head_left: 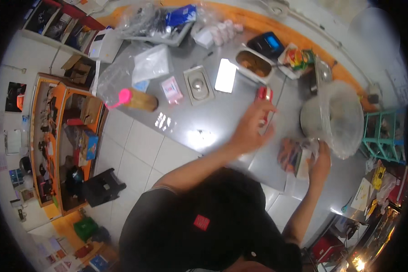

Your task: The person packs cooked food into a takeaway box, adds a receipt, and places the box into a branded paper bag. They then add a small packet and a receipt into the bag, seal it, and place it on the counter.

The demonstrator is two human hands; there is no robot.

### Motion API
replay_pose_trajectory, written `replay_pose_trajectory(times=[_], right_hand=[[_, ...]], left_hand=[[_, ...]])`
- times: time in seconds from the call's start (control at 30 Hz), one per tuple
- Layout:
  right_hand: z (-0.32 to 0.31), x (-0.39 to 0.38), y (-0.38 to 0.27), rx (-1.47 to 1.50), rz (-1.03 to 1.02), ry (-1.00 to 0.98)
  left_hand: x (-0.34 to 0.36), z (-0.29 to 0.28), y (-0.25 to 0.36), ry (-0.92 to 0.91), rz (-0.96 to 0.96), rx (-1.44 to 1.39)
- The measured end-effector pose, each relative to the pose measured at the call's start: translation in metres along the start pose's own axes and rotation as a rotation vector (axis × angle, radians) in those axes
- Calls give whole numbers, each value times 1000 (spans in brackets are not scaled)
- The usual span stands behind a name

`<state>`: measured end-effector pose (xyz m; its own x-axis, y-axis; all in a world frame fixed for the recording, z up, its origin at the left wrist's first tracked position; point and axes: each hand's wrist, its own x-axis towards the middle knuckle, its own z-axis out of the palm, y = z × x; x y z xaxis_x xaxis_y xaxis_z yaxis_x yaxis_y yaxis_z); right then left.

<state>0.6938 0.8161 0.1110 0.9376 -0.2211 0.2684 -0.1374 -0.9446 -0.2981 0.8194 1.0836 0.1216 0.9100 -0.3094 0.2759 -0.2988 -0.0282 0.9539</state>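
Note:
My left hand (pixel 251 129) reaches over the steel table, its fingers curled around a red and silver object (pixel 264 94). Motion blurs both, and I cannot make out the object's kind. Parts of it show above the fingers and between them and the thumb. To the right, my right hand (pixel 320 162) grips the side of a clear plastic pack (pixel 304 159) at the table's near side. Reddish-brown pieces (pixel 287 154) show at the pack's left, with a pale flat panel beside them. Beyond my left hand sits an open steel pan (pixel 255 65) of brownish food.
A large plastic-lined tub (pixel 333 118) stands right of my hands. Farther left are a lidded steel pan (pixel 198 85), a pink-capped bottle (pixel 140 100) lying down, a pink-and-white packet (pixel 171 89) and plastic bags (pixel 152 62). A black stool (pixel 103 187) is on the tiled floor.

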Motion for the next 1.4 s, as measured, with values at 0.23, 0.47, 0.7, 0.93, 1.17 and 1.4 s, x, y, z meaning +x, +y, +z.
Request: replay_pose_trajectory(times=[0.23, 0.47, 0.7, 0.93, 1.17, 1.4], right_hand=[[4, -42, 47, 71, 387, 146], [-88, -167, 11, -479, 787, 246], [-63, -213, -60, -707, 937, 129], [-33, -285, -37, -919, 968, -387], [-33, -335, -15, -1028, 894, -626], [-90, -317, 53, -1223, 657, -271]], left_hand=[[236, -264, -166, 675, 116, 413], [354, -534, -224, 829, -72, 1328], [398, -613, -281, 384, -259, 1208], [399, -600, -300, 327, -538, 1447], [402, -630, -245, 474, -290, 1604], [388, -694, -177, 251, -308, 1500]])
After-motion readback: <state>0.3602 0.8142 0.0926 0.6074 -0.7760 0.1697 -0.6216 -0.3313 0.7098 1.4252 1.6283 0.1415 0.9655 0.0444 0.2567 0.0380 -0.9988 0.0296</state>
